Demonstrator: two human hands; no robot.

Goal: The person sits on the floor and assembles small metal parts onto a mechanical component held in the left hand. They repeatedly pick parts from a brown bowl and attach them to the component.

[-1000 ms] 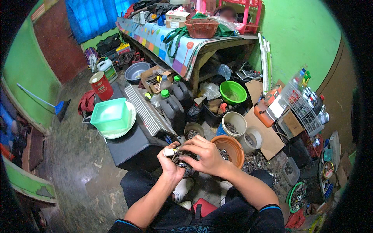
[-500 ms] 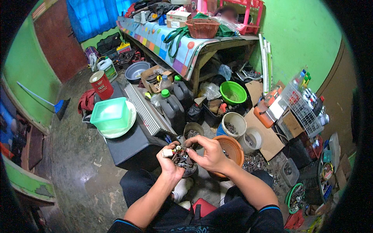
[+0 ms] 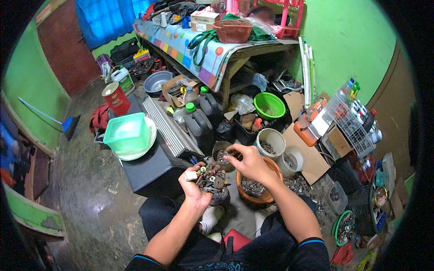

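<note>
A heap of small metal parts (image 3: pixel 211 177), with washers, bolts and a white block (image 3: pixel 191 175) among them, fills my cupped left hand (image 3: pixel 192 189). Below that palm, partly hidden, a container of similar bits (image 3: pixel 219 197) shows. My right hand (image 3: pixel 248 162) is closed in a pinch over the edge of a small bucket (image 3: pixel 217 147) with metal pieces in it. What the fingertips hold is too small to name. Under the right wrist is an orange-brown basin (image 3: pixel 240 190), also with small metal pieces in it.
A white bucket (image 3: pixel 271 138) and a white tub (image 3: pixel 296 158) stand beyond the basin. Dark jerrycans (image 3: pixel 199 128) are ahead. A black box (image 3: pixel 149 169) at left bears a green plastic tub (image 3: pixel 126 133). Loose metal bits (image 3: pixel 299 186) lie on the floor at right.
My right hand has moved away from the left palm, to the right and slightly farther off, uncovering the heap. The left hand stays nearly in place.
</note>
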